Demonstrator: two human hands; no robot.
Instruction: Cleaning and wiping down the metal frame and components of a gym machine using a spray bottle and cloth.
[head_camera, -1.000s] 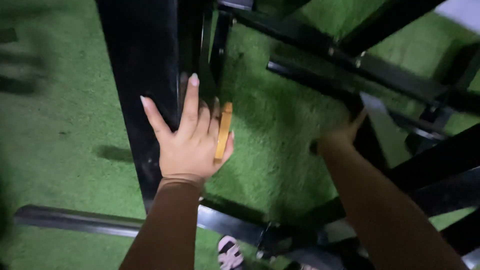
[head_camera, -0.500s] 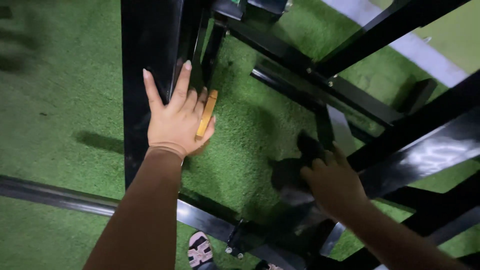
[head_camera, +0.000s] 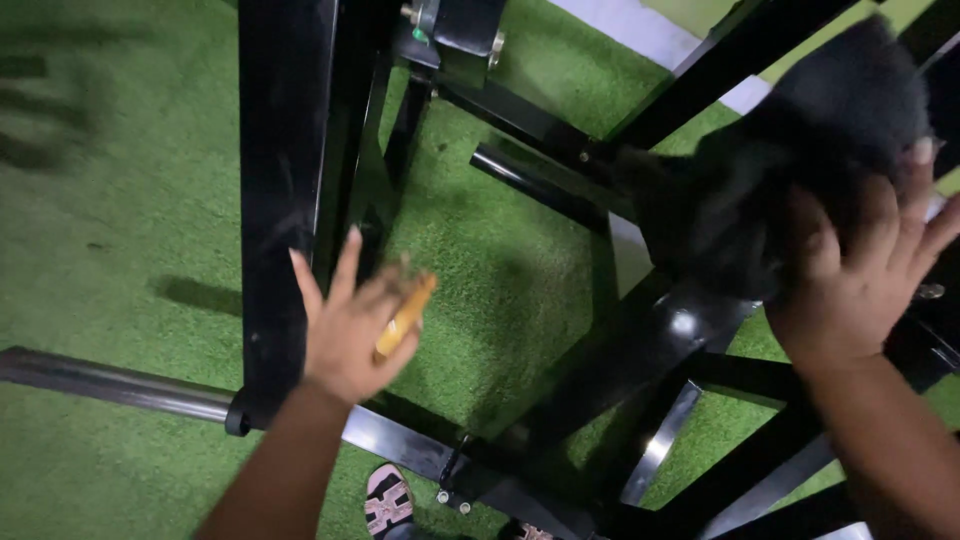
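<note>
Head cam only here. Left hand (head_camera: 348, 330) is spread, fingers fanned apart, with a small orange stick-like thing (head_camera: 404, 317) pinched between a couple of them near the thumb side. Just past its fingertips runs a wide black upright bar (head_camera: 275, 180) of a black metal frame (head_camera: 640, 340). Right hand (head_camera: 855, 275) is clamped on a dark cloth (head_camera: 790, 160), pressing it on a frame bar. Under both hands it's green artificial turf (head_camera: 140, 240), a pale strip (head_camera: 630, 30) beyond the right hand. Below the left wrist a shiny bar (head_camera: 110, 382) lies flat, and a pink sandal (head_camera: 385, 500) shows near the forearm
</note>
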